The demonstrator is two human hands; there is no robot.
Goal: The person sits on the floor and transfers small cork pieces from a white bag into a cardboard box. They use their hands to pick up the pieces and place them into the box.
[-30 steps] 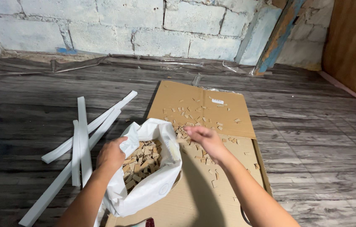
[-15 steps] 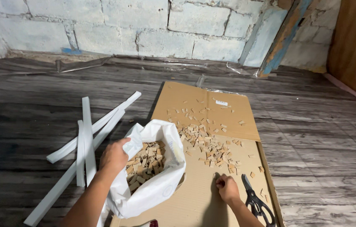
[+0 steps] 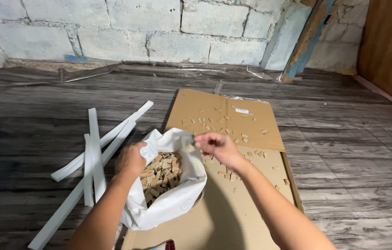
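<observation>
Our left hand (image 3: 131, 159) grips the white bag (image 3: 172, 203) rim, fingers closed on it; our right hand (image 3: 216, 146) pinches its far edge; the bag of cardboard bits (image 3: 161, 173) lies on the flattened cardboard sheet (image 3: 233, 217).

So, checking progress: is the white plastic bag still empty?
No, the white plastic bag holds many small brown cardboard pieces.

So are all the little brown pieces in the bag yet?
Not yet. Many cardboard pieces already fill the white bag. The left hand holds its rim open; the right hand is at its mouth. Scattered pieces remain on the flattened cardboard.
</observation>
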